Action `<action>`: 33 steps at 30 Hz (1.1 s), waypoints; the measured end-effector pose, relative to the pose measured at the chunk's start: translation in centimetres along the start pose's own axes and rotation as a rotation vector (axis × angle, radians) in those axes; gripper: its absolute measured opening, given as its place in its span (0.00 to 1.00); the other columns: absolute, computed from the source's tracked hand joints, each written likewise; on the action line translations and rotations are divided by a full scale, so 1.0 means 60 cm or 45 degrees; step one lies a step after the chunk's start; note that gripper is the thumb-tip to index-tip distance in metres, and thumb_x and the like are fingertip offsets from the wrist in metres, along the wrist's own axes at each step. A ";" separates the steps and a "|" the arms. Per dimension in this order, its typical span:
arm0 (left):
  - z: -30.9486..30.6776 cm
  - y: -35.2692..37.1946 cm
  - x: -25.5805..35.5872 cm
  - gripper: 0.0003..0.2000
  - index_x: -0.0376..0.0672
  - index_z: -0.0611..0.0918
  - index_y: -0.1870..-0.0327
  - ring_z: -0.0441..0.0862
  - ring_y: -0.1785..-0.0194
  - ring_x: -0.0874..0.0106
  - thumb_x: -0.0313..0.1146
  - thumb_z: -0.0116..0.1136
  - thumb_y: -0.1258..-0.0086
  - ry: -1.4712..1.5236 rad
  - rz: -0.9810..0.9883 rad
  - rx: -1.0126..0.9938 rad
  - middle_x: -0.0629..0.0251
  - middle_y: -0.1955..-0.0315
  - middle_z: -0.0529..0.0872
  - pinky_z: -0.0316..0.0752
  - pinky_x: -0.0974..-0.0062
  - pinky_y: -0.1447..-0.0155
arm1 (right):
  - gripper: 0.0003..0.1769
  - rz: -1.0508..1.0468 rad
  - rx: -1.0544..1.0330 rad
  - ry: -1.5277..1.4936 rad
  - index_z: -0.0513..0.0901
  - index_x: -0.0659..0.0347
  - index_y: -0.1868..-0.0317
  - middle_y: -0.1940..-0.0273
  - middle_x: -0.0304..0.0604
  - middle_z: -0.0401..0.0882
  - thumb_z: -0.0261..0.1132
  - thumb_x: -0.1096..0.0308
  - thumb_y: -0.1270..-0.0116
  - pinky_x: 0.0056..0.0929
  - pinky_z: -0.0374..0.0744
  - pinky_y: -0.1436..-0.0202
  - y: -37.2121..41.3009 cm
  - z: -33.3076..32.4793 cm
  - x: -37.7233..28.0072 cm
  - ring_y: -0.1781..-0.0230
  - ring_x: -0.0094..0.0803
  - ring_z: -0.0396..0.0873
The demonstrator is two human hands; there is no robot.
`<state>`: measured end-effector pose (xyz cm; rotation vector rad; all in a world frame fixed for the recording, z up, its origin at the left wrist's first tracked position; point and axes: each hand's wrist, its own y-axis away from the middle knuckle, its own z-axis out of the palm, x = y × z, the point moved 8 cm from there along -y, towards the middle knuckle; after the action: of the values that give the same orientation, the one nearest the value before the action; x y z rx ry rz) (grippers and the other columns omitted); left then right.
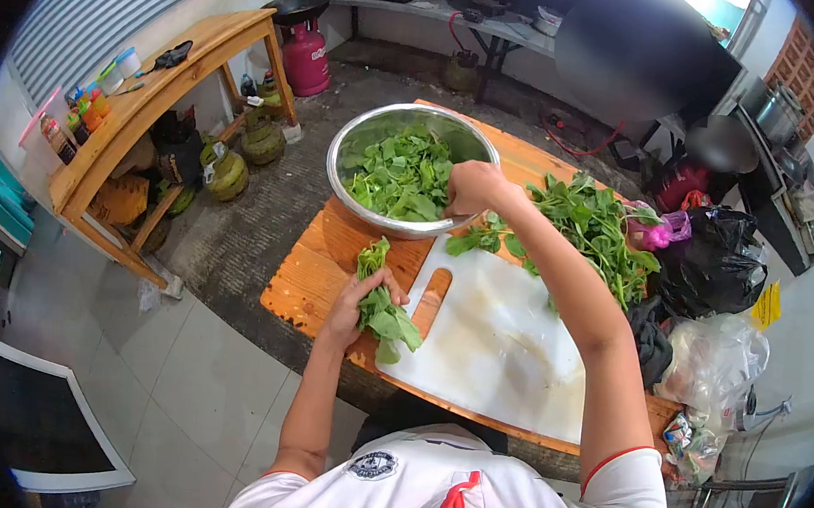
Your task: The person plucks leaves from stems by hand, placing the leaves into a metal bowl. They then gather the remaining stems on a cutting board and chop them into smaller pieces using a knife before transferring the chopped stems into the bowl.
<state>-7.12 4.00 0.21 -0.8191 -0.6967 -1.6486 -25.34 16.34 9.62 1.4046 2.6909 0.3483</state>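
Note:
My left hand (361, 300) is wrapped round a small bunch of leafy greens (391, 322), held above the wooden table edge left of the cutting board. My right hand (477, 189) is closed at the right rim of a steel mixing bowl (344, 179), fingers pointing down inside it. What those fingers grip, if anything, is hidden. Plucked green leaves (400, 171) lie in the bowl. A white cutting board (495, 349) with a handle slot lies in front of it. Beyond my right forearm, a heap of uncut leafy greens (591, 233) with stems rests on the board's far side.
The wooden table (303, 279) carries everything. At its right are a black plastic bag (711, 261) and a clear plastic bag (717, 363). A wooden side bench (167, 69) with bottles stands left. A pink gas cylinder (306, 59) stands behind, under a wok.

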 end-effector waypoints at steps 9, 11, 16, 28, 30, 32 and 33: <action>0.002 0.001 -0.008 0.11 0.42 0.73 0.62 0.80 0.58 0.66 0.40 0.49 0.25 0.091 -0.043 -0.086 0.62 0.73 0.80 0.73 0.67 0.44 | 0.19 -0.142 -0.315 -0.117 0.89 0.61 0.64 0.62 0.53 0.87 0.72 0.58 0.54 0.41 0.81 0.54 0.004 -0.008 -0.023 0.60 0.47 0.85; -0.001 0.012 -0.007 0.11 0.42 0.74 0.63 0.80 0.58 0.66 0.40 0.50 0.25 0.078 -0.063 -0.063 0.62 0.73 0.80 0.73 0.66 0.43 | 0.19 -0.199 -0.237 -0.222 0.88 0.59 0.60 0.61 0.54 0.86 0.71 0.61 0.54 0.40 0.81 0.53 -0.011 -0.001 -0.016 0.58 0.47 0.85; 0.006 0.011 0.002 0.11 0.43 0.74 0.63 0.81 0.59 0.66 0.40 0.48 0.24 0.068 -0.051 -0.037 0.62 0.73 0.80 0.73 0.66 0.42 | 0.27 -0.211 -0.151 -0.286 0.85 0.51 0.47 0.55 0.51 0.85 0.70 0.68 0.53 0.39 0.80 0.46 0.006 -0.023 -0.013 0.52 0.46 0.83; 0.009 -0.002 0.002 0.13 0.46 0.73 0.62 0.80 0.63 0.68 0.46 0.48 0.22 0.155 -0.095 -0.002 0.67 0.77 0.76 0.77 0.64 0.46 | 0.10 -0.438 0.574 -0.908 0.88 0.62 0.60 0.66 0.46 0.87 0.66 0.70 0.40 0.30 0.81 0.55 0.137 -0.212 0.013 0.67 0.29 0.84; 0.011 -0.004 0.006 0.12 0.46 0.73 0.61 0.80 0.64 0.69 0.45 0.49 0.22 0.111 -0.071 -0.011 0.67 0.76 0.77 0.78 0.65 0.49 | 0.09 -0.619 0.362 -0.948 0.88 0.62 0.58 0.67 0.44 0.87 0.65 0.72 0.39 0.29 0.81 0.57 0.173 -0.172 -0.047 0.68 0.28 0.83; 0.025 0.005 0.015 0.12 0.43 0.75 0.59 0.80 0.64 0.74 0.44 0.50 0.23 0.090 -0.110 0.031 0.66 0.73 0.80 0.77 0.73 0.53 | 0.09 -0.721 0.087 -0.960 0.87 0.62 0.58 0.68 0.42 0.86 0.65 0.74 0.39 0.28 0.80 0.59 0.206 -0.125 -0.108 0.70 0.27 0.82; 0.031 0.002 0.010 0.12 0.43 0.75 0.59 0.80 0.64 0.75 0.43 0.50 0.23 0.105 -0.109 -0.035 0.66 0.71 0.80 0.77 0.74 0.54 | 0.09 -0.753 -0.059 -1.009 0.87 0.63 0.59 0.70 0.42 0.85 0.65 0.75 0.39 0.28 0.80 0.60 0.214 -0.101 -0.132 0.70 0.27 0.82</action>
<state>-6.78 5.10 1.78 -0.7453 -0.6608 -1.7622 -11.61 15.96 18.34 0.4945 2.2250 -0.1690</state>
